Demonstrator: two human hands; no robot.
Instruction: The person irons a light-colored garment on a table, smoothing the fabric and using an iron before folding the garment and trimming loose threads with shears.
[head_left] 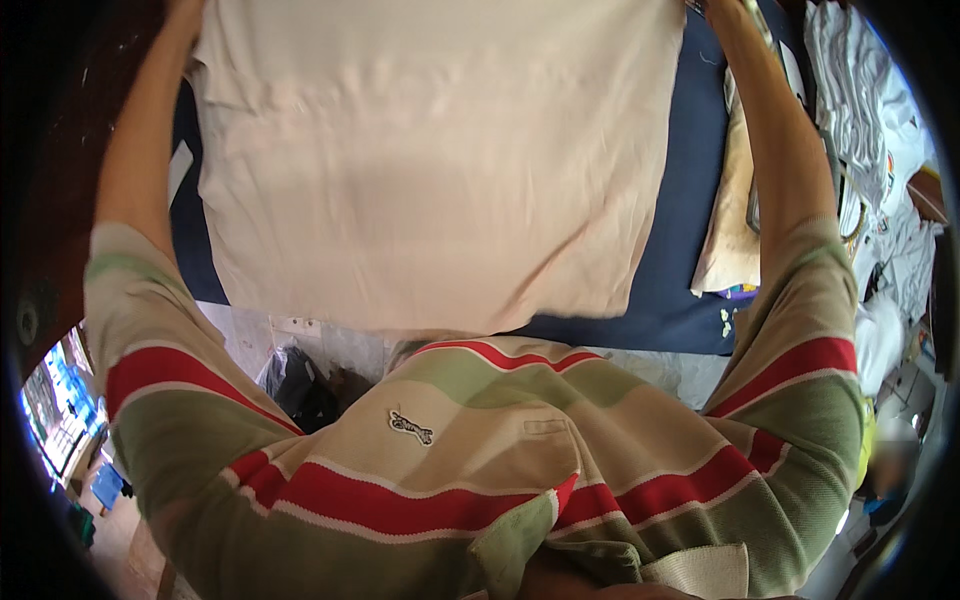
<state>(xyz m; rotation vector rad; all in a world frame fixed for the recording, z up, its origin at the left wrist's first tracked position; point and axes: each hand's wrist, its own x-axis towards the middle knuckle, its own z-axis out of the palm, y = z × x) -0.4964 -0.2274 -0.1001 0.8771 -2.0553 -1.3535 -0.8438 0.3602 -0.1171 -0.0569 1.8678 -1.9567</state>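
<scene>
A large piece of pale beige cloth (430, 190) is spread in front of me, its upper part cut off by the top of the picture. Its lower edge hangs slightly wavy, with a diagonal crease at the lower right. Beneath it shows a dark navy table cover (660, 270). My left forearm (145, 140) runs up along the cloth's left side and my right forearm (785, 130) stretches up past its right side. Both hands lie beyond the top edge, so their fingers and any hold on the cloth are hidden.
On the right, a folded yellowish-beige cloth (733, 225) lies beside my right arm. Farther right stand stacked white garments (860, 110). A white flat piece (180, 170) shows at the left edge of the cover. A black plastic bag (298, 385) sits below the table's near edge.
</scene>
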